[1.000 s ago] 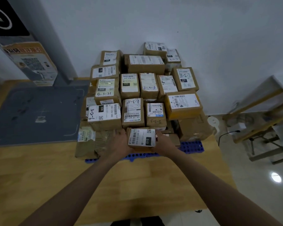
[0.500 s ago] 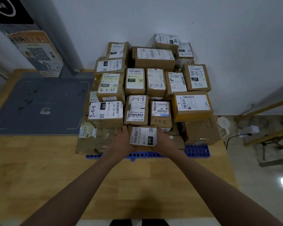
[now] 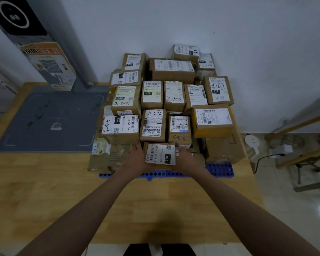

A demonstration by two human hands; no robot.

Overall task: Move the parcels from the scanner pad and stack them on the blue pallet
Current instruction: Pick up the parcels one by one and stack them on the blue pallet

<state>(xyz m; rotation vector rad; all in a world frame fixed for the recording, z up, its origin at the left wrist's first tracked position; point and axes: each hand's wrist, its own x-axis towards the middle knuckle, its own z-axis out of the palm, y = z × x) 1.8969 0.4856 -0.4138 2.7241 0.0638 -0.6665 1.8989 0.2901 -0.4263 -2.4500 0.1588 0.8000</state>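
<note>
The left hand and the right hand grip opposite sides of the small parcel labelled 010, held at the near front of the parcel stack on the blue pallet, beside the grey scanner pad on the wooden counter.

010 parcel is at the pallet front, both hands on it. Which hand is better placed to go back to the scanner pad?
Left, probably. The left hand holds the 010 parcel on the side nearer the scanner pad, which lies to the left of the blue pallet. The right hand would have to cross over the parcel.
</note>
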